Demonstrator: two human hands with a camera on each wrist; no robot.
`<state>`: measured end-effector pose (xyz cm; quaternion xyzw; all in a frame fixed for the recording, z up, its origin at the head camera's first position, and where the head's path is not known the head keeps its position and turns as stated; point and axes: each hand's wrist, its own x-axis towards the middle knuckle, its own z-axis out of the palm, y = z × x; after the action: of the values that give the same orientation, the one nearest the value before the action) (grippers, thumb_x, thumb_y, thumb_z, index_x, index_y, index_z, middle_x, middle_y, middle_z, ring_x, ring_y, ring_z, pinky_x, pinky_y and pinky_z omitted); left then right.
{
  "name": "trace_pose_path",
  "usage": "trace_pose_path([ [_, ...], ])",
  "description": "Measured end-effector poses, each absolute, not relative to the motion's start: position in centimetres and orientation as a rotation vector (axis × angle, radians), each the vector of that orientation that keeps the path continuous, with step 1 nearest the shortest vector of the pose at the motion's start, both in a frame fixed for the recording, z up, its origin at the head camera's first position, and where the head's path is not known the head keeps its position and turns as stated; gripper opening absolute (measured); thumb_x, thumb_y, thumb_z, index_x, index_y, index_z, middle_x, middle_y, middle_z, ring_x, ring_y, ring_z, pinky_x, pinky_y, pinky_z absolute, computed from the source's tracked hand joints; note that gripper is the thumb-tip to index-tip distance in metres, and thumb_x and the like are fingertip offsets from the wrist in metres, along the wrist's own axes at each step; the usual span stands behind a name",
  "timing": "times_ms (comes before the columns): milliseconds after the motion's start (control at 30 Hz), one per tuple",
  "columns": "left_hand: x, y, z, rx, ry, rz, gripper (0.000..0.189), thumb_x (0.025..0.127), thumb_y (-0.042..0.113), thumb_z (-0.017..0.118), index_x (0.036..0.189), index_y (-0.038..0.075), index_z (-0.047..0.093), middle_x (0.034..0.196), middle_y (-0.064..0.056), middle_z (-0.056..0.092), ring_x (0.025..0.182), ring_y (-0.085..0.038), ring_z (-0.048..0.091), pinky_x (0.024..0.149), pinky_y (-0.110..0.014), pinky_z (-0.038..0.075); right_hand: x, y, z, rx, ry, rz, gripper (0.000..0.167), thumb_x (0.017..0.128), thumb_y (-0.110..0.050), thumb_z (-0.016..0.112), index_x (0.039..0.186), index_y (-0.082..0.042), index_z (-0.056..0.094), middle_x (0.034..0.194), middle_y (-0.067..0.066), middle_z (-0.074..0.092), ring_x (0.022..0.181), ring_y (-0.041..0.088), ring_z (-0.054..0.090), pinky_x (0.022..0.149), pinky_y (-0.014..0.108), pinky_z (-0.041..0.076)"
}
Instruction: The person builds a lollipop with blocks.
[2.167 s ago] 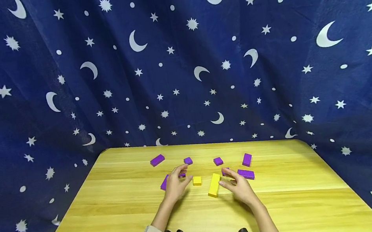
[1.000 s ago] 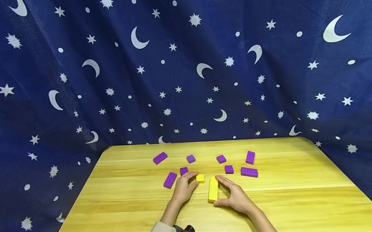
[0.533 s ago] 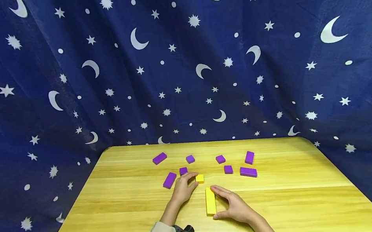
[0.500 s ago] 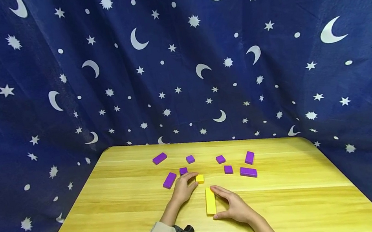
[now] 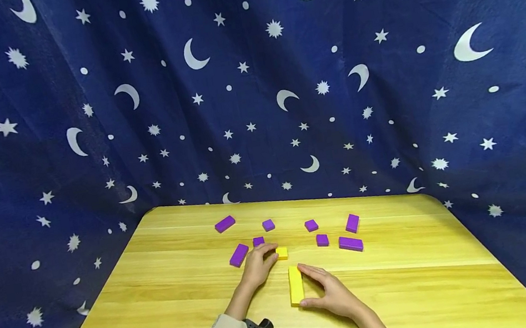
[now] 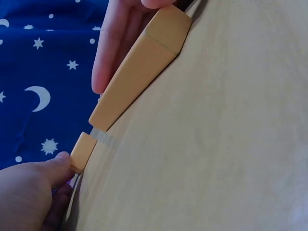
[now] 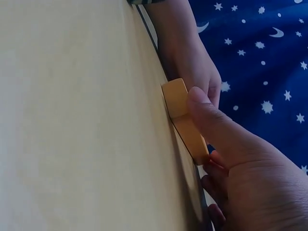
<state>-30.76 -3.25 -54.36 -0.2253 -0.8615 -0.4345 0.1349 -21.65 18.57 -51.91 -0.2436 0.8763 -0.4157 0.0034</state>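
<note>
A long yellow block (image 5: pixel 296 286) lies lengthwise towards the wearer on the wooden table. My right hand (image 5: pixel 333 295) pinches it from its right side, the thumb at the near end and the fingertips at the far end. Farther back sits a small yellow block (image 5: pixel 282 253). My left hand (image 5: pixel 256 266) holds its left side between thumb and fingertips. In the left wrist view the thumb presses the small block (image 6: pixel 83 152), a short gap away from the long block (image 6: pixel 139 72). The right wrist view shows my right thumb (image 7: pixel 211 118) against the long block's side.
Behind the hands lie several purple blocks, among them a flat one (image 5: pixel 239 255) left of the left hand and a longer one (image 5: pixel 351 243) at the right. A dark blue curtain (image 5: pixel 254 103) with moons and stars hangs behind the table (image 5: pixel 410 278).
My right hand has taken hold of the long yellow block, drawn it nearer and a little left, and straightened it. My left hand has come down to the small yellow block and stays there.
</note>
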Motion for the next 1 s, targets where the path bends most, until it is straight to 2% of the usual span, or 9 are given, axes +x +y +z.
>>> trace_pose_path([
  [133,-30.89,-3.35,-54.29,-0.660,-2.501,-1.249,0.025,0.087,0.017,0.064,0.110,0.009,0.067,0.111,-0.007,0.064,0.108,-0.026,0.055,0.093,-0.041,0.044,-21.75,18.34,-52.03,-0.822,2.778,-1.243,0.078,0.076,-0.044,0.071,0.140,-0.011,0.041,0.143,-0.001,0.039,0.130,0.028,0.034,0.104,0.053,0.026],
  [367,-30.80,-3.55,-54.36,-0.704,-2.526,-1.308,0.022,0.087,0.021,0.065,0.107,0.014,0.069,0.106,0.001,0.066,0.105,-0.020,0.055,0.092,-0.038,0.044,-21.91,18.18,-52.35,-0.841,2.797,-1.203,0.078,0.077,-0.047,0.069,0.140,-0.011,0.040,0.143,0.002,0.039,0.129,0.031,0.034,0.103,0.056,0.027],
  [600,-30.26,-3.34,-54.73,-0.660,-2.557,-1.309,0.020,0.088,0.023,0.064,0.105,0.014,0.071,0.104,0.001,0.067,0.105,-0.021,0.055,0.092,-0.041,0.043,-21.63,18.27,-52.77,-0.798,2.776,-1.185,0.079,0.077,-0.050,0.067,0.141,-0.013,0.039,0.141,0.007,0.040,0.128,0.034,0.034,0.100,0.058,0.030],
  [1000,-30.50,-2.84,-54.48,-0.748,-2.528,-1.269,0.019,0.085,0.027,0.067,0.101,0.018,0.072,0.098,0.007,0.067,0.099,-0.017,0.054,0.088,-0.037,0.044,-21.75,18.37,-52.33,-0.763,2.801,-1.169,0.080,0.076,-0.052,0.068,0.141,-0.014,0.040,0.141,0.009,0.041,0.127,0.034,0.035,0.101,0.058,0.030],
])
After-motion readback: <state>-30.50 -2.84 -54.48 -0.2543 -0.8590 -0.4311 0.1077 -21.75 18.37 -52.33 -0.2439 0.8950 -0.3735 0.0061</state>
